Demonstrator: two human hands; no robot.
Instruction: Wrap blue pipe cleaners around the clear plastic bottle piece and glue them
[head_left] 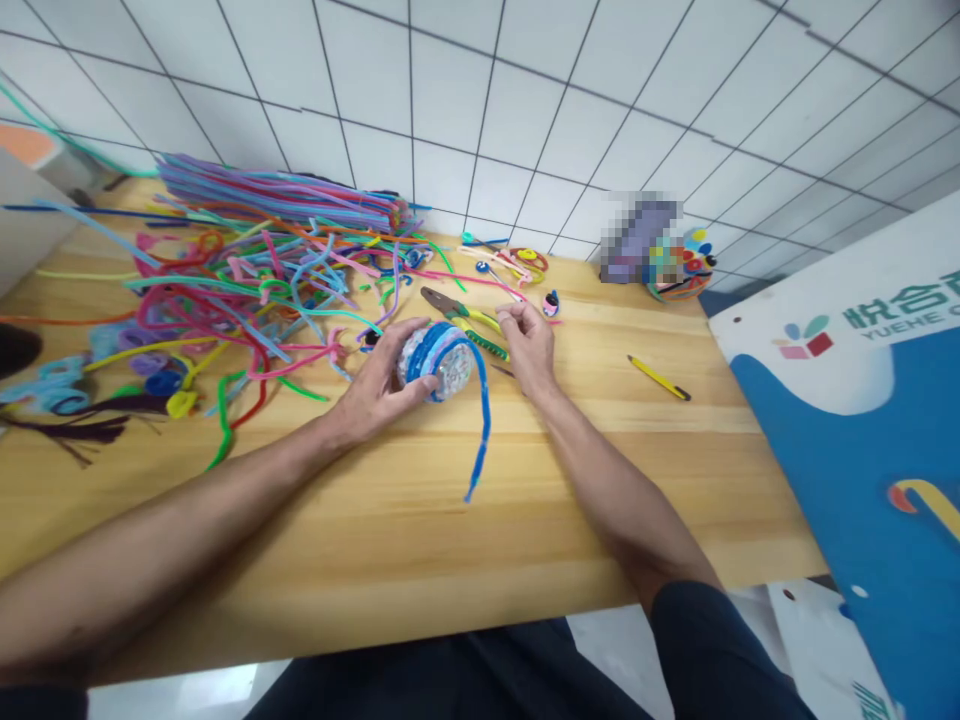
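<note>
1 blue strand (pixel 486 405) points lengthwise bodyward, left hand (pixel 382 388) clasping its ball (pixel 439 360), right hand (pixel 531 350) curled, hold unclear.

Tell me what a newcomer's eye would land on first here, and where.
Probably the tangle of bright fuzzy strands across the table's left side, with a thick bundle behind it near the wall. Next, the blue-banded round object in the left hand, a blue strand curving down from it.

Craft workspace — pipe cleaners (pixel 277 195), pliers (pixel 453 311)
</note>
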